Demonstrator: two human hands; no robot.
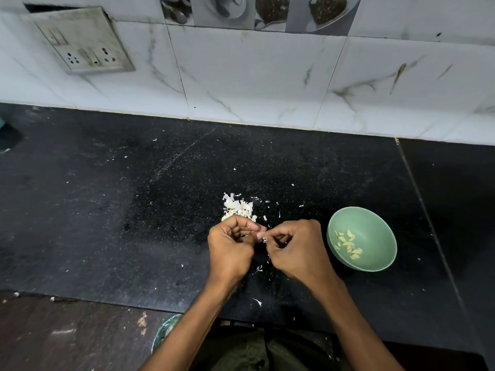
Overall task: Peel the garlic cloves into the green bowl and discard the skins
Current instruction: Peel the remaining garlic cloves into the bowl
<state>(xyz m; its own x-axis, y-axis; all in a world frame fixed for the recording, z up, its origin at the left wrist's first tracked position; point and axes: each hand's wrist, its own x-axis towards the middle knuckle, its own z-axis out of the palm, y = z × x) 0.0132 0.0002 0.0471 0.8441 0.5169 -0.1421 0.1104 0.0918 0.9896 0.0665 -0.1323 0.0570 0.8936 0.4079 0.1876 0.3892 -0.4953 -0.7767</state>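
The left hand (pixel 230 247) and the right hand (pixel 297 247) meet fingertip to fingertip over the dark surface (pixel 107 210), both with fingers curled, pinching between them a small garlic clove (pixel 264 238) (mostly hidden, so how much skin remains cannot be told). Just beyond the left hand lies a pile of white skins (pixel 238 207), and just right of the right hand stands the green bowl (pixel 375 226) holding peeled cloves (pixel 348 245). No writing is legible anywhere; the surface stretches bare to the left and back toward the tiled wall (pixel 241 76) with its socket plate (pixel 85 41), its front edge near the forearms.
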